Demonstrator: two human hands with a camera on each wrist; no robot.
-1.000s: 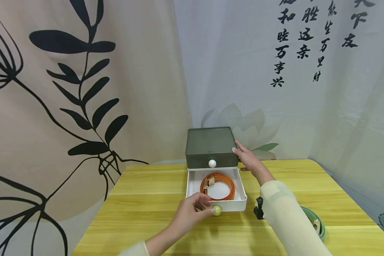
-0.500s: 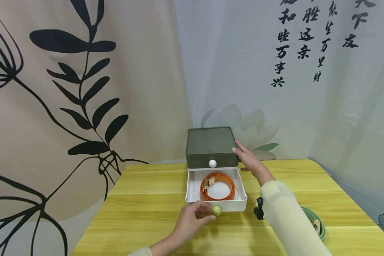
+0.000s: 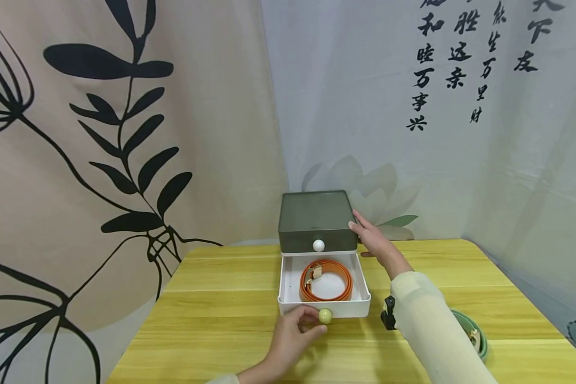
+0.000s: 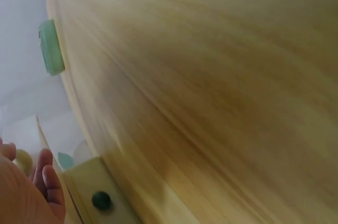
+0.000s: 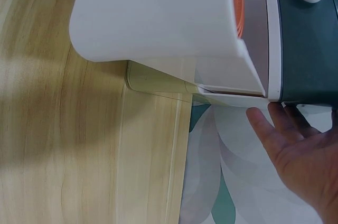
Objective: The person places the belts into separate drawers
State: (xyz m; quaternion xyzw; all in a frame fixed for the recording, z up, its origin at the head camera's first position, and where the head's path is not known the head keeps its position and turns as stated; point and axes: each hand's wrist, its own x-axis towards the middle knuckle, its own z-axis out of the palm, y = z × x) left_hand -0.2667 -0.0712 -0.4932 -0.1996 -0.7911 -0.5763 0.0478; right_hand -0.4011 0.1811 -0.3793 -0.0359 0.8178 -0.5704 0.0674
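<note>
A small stacked drawer box has a dark green top drawer [image 3: 293,242] with a white knob [image 3: 319,246]. Beneath it, the white drawer [image 3: 350,309] is pulled out, holding a coiled orange belt [image 3: 346,277] with a gold-coloured buckle. My left hand [image 3: 288,341] is at this drawer's yellow-green knob [image 3: 325,316]; its fingers are loosely bent beside the knob, with the thumb apart below. In the left wrist view, the knob shows between thumb and fingers. My right hand [image 3: 376,242] rests its straight fingers against the box's right side, plain in the right wrist view.
A coiled green belt [image 3: 482,341] lies on the wooden table [image 3: 221,309] at right, partly behind the right sleeve [image 3: 432,320]. The left wrist view shows a yellowish lower drawer [image 4: 87,182] with a dark knob [image 4: 101,200]. A printed cloth [image 3: 230,133] hangs behind.
My left hand's thumb has come off the yellow-green knob and the hand has shifted slightly down and right. The drawer and my right hand stay put.
</note>
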